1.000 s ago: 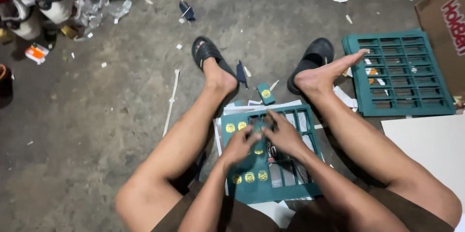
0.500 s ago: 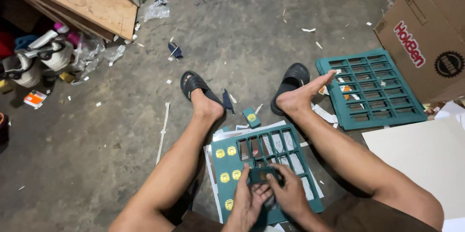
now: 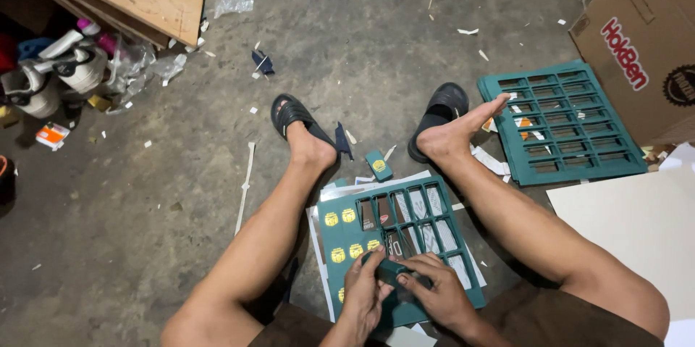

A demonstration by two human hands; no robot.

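In the head view, the person sits on the concrete floor (image 3: pixel 181 173) with legs stretched out, and a teal die-cut card sheet (image 3: pixel 405 245) lies flat between the knees on top of some white paper sheets (image 3: pixel 340 191). Both hands meet at the near edge of that sheet: the left hand (image 3: pixel 362 293) and the right hand (image 3: pixel 434 296) together pinch a small dark teal cut-out piece (image 3: pixel 391 271), the fingers of each hand curled and closed on it from either side. Judging from how the sheet lies now, the work looks well along but not finished: most of its rectangular windows are already open, with printed paper showing through them, while the left part is solid and carries round yellow stickers (image 3: pixel 347 235) in a column and a short row. One loose teal piece (image 3: pixel 378 166) with a yellow sticker rests on the floor just beyond the sheet, near the left foot. A second teal sheet (image 3: pixel 557 126), all its windows open like a grid, lies off to the right beside a brown cardboard box (image 3: pixel 637 50), with a pale board (image 3: pixel 630 224) in front of it. The sheet in hand is thin, flat and matt, with neat straight bars between the windows. Black sandals (image 3: pixel 441 111) sit by the feet; scraps dot the floor.
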